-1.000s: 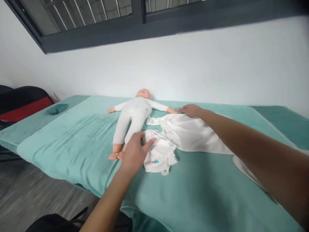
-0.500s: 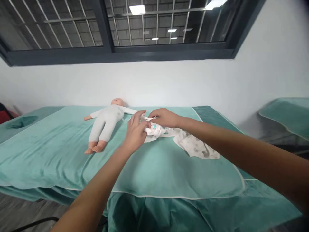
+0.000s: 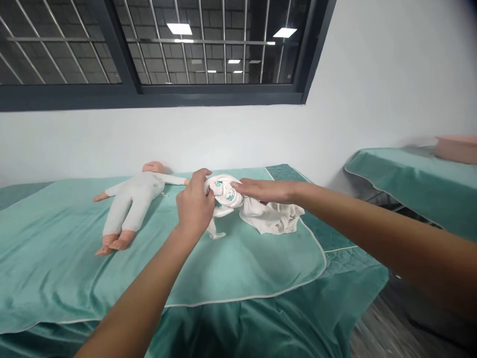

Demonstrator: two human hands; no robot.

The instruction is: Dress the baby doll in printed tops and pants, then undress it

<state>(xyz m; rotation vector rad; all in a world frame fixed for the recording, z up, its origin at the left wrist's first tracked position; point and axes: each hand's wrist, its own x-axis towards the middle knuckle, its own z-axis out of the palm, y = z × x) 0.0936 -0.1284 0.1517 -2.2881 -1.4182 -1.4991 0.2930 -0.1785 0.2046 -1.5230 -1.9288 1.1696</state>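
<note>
1. The wall, plain and white, runs along the far side.
2. The bed wears a light teal cover with a pale trim, laid over darker green cloth.
3. The window, dark-framed, shows metal bars and reflected lights.
4. A second bed, also green-covered, stands apart at the right.
5. The doll lies face up on the bed's left part, dressed in white, its head toward the wall, one arm reaching close to the left hand.
6. A pink box sits on the second bed, cut by the picture's edge.
7. A white cloth lies crumpled on the bed, partly under the right hand.
8. The printed garment is bunched between both hands, right of the doll; whether it touches the bed is unclear.
9. The left hand curls round the garment's left side, gripping it.
10. The right hand is out straight, fingers touching the garment's right side.
</note>
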